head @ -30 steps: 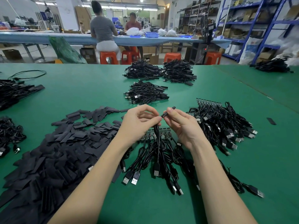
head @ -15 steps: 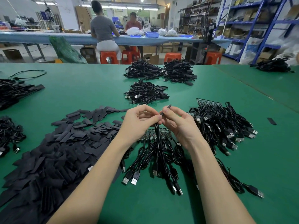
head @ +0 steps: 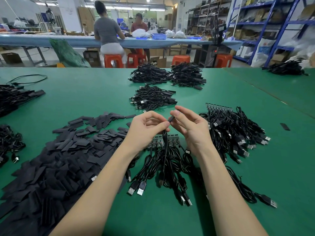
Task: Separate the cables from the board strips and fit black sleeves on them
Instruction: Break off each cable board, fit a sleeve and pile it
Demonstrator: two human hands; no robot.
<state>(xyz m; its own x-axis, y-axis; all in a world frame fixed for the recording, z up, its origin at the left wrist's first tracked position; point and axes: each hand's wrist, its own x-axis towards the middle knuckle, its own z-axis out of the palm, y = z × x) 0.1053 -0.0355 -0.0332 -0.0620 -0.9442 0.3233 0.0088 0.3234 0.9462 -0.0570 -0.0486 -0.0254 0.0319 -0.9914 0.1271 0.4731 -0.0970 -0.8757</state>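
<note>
Both hands up over the green tabletop [head: 85, 92]: left hand [head: 144, 129] pinches one thin black cable [head: 165, 142], right hand [head: 190, 126] pinches one small black sleeve [head: 171, 118] at the cable's top end, between the grips. Three cable heaps beyond.

Near table: a big green table [head: 85, 92] fills the near part of the room.
Far table: a long blue table [head: 51, 40] runs across the far side.
Stools: orange stools [head: 113, 60] stand by the blue table.
People: two people sit at the far table.
Shelves: blue metal shelves [head: 265, 23] with boxes stand far right.
Lights: long white lights [head: 136, 8] shine on the ceiling.
Floor: grey, with cardboard boxes [head: 12, 57] at far left.
</note>
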